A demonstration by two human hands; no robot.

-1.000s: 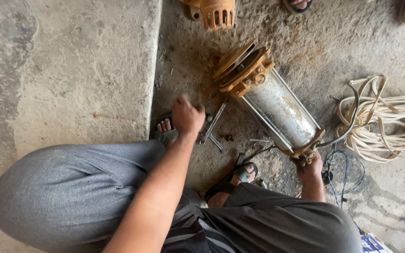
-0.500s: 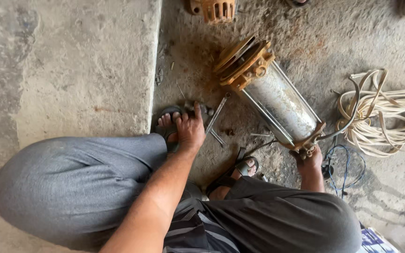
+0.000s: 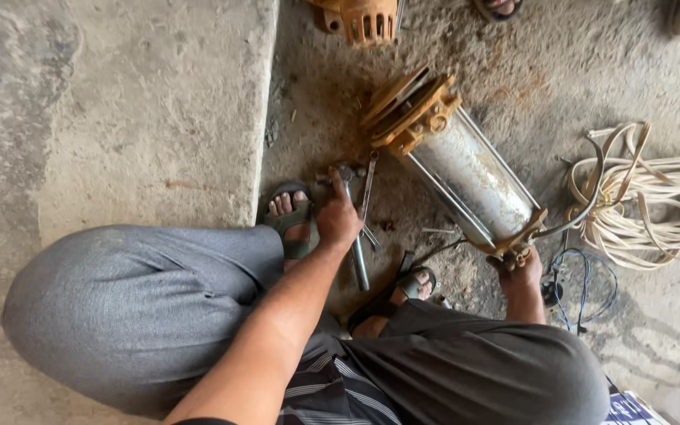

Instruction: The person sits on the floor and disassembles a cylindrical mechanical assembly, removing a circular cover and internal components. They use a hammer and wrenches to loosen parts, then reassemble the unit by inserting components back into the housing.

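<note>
I squat on a dirty concrete floor. A cylindrical steel pump motor (image 3: 470, 179) with a rusty orange flange (image 3: 412, 110) lies on the ground in front of me. My right hand (image 3: 522, 266) grips its near end by the orange bracket. My left hand (image 3: 338, 220) is closed on the handle of a metal hammer (image 3: 353, 228) lying between my feet, its head pointing away from me. A long spanner (image 3: 367, 187) lies right beside the hammer.
A raised concrete slab (image 3: 159, 110) fills the left. A coil of beige cable (image 3: 655, 197) and thin blue wire (image 3: 584, 283) lie at the right. An orange strainer part (image 3: 364, 17) and another person's sandalled foot (image 3: 499, 6) are at the top.
My left hand has slid from the spanners near my foot and closed on the hammer handle, lifting it slightly. My right hand stays on the pump's near end.
</note>
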